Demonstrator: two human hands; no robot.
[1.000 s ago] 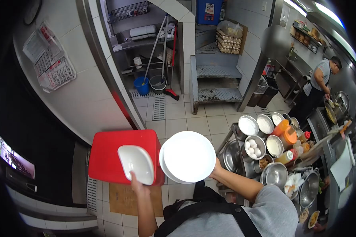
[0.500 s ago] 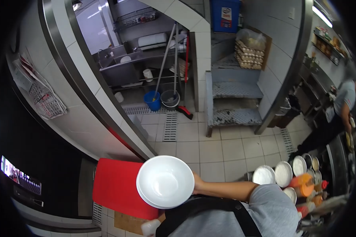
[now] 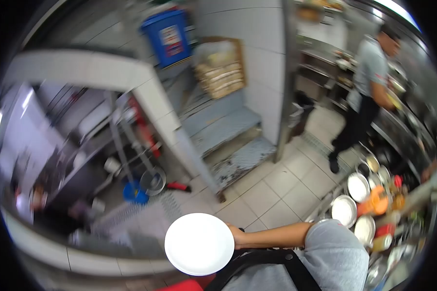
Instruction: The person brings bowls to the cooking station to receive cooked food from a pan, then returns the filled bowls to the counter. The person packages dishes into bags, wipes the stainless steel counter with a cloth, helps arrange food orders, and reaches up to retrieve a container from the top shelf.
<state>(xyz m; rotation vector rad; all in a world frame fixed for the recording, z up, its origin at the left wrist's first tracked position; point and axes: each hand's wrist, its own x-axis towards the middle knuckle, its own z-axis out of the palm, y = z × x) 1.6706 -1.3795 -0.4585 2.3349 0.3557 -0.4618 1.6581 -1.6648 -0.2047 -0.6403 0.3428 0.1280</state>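
A white bowl [image 3: 199,244] is held out low in front of my body, its inside bright and washed out. My right hand [image 3: 236,236] grips it by the right rim, with the fingers mostly hidden behind the bowl. From this view I cannot tell whether a second bowl is nested under it. My left hand is out of sight. Just below the bowl a red surface [image 3: 179,286] shows at the bottom edge.
Metal steps [image 3: 228,119] rise ahead, with stacked egg trays [image 3: 221,77] and a blue bin [image 3: 167,39]. Mop buckets [image 3: 153,180] stand left. To the right are containers of white contents [image 3: 344,210], an orange-lidded container [image 3: 374,200] and a co-worker [image 3: 369,82] at a counter.
My view has swung to the right, so the steps and co-worker sit further left. The bowl stays in my right hand. Most of the red surface and the white item low down have left view.
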